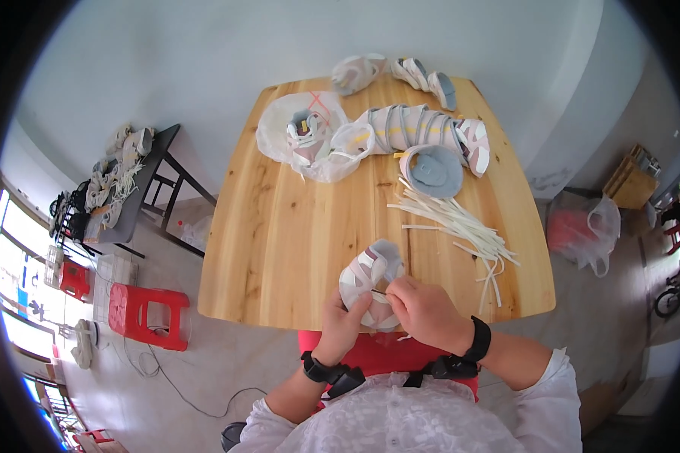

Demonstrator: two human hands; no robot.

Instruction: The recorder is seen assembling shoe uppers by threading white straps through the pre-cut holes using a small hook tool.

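A pale pink and white shoe upper [361, 273] with a grey lining is held just above the table's near edge. My left hand [341, 323] is closed round its left side, the thumb lying on the front. At its right side my right hand [427, 309] pinches a thin dark tool [380, 291] against the lacing area; most of the tool is hidden by the fingers. Flat white shoelaces [465, 230] lie in a loose bundle beyond my right hand. Behind them rests another upper [434, 172], its grey lining showing.
On the wooden table [272, 249] are a row of nested uppers [412, 130] bound with grey cord, a clear plastic bag [276, 134] with an upper, and more shoes [359, 72] at the back. A red stool [149, 315] and dark side table [147, 200] stand left.
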